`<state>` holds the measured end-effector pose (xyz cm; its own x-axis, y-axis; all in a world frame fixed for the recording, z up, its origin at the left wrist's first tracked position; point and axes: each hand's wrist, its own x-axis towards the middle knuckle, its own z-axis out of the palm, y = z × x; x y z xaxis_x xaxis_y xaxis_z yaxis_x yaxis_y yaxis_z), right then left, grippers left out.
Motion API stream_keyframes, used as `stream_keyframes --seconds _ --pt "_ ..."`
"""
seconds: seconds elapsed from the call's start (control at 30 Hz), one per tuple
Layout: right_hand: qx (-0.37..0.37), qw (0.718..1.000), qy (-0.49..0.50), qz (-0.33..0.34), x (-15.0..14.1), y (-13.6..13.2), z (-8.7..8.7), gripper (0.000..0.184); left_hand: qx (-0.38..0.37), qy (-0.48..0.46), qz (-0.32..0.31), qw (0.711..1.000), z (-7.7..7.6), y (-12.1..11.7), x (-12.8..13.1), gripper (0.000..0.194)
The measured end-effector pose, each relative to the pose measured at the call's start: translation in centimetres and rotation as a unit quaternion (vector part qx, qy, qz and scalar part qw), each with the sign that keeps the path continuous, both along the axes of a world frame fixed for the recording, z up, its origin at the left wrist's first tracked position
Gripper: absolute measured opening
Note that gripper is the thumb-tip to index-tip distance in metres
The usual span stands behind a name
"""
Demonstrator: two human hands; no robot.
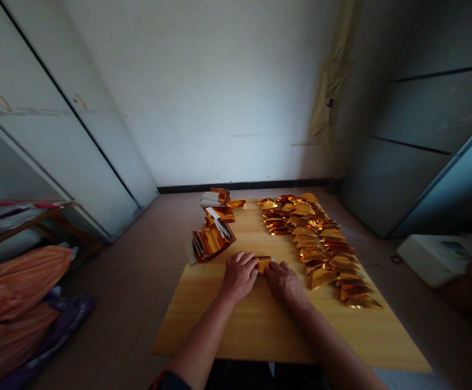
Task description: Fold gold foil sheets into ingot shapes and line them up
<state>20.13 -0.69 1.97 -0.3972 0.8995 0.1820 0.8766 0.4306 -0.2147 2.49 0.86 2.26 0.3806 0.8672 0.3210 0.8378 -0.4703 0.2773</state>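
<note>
Wooden tabletop bears heaped gold foil pieces, hands pressing one.

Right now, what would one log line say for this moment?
Hands: left hand, right hand | Touching: gold foil piece | Place: wooden table

The folded foil pieces shine gold and orange, the stacks show white edges, and the table is honey-yellow with faint wood grain.
</note>
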Motion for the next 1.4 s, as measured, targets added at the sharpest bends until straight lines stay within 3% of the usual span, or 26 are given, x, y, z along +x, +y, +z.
stream_keyframes --seconds 0.13,0.4,0.53,0.67,0.73,0.83,0.9,0.97,1.2,1.4 --pt "0.033 0.999 0.004 0.011 0.1 0.0 -0.5 0.021 -0.004 -0.01 -0.023 1.0 0.3 1.1 1.3 0.031" --pt "0.098 0.995 0.024 -0.007 0.3 0.1 -1.7 0.02 -0.104 0.016 0.051 0.993 -0.1 2.5 2.3 0.04" --pt "0.123 0.988 0.088 -0.017 0.6 0.6 -2.7 0.023 -0.152 -0.041 0.102 0.982 -0.1 3.1 2.4 0.036" --pt "0.135 0.968 0.21 0.005 1.1 1.3 -3.6 0.028 -0.181 -0.144 0.102 0.968 0.2 3.4 2.2 0.032" --pt "0.145 0.952 0.269 0.021 1.2 1.3 -3.8 0.03 -0.221 -0.245 0.088 0.94 0.5 3.4 2.0 0.036" --pt "0.155 0.931 0.326 0.051 1.3 1.1 -3.7 0.031 -0.327 -0.396 0.052 0.857 1.0 3.3 1.3 0.037" --pt "0.164 0.922 0.344 0.069 1.4 0.8 -3.5 0.032 -0.385 -0.444 0.014 0.809 1.4 3.2 0.8 0.032" --pt "0.177 0.914 0.355 0.081 1.3 0.5 -3.2 0.032 -0.419 -0.465 -0.013 0.78 1.7 3.1 0.2 0.03" --pt "0.192 0.908 0.358 0.105 1.1 0.0 -2.1 0.03 -0.445 -0.528 -0.028 0.723 1.9 2.0 0.1 0.034" --pt "0.191 0.907 0.365 0.091 1.1 -0.3 -1.5 0.025 -0.471 -0.542 -0.035 0.695 1.1 1.3 0.3 0.03"
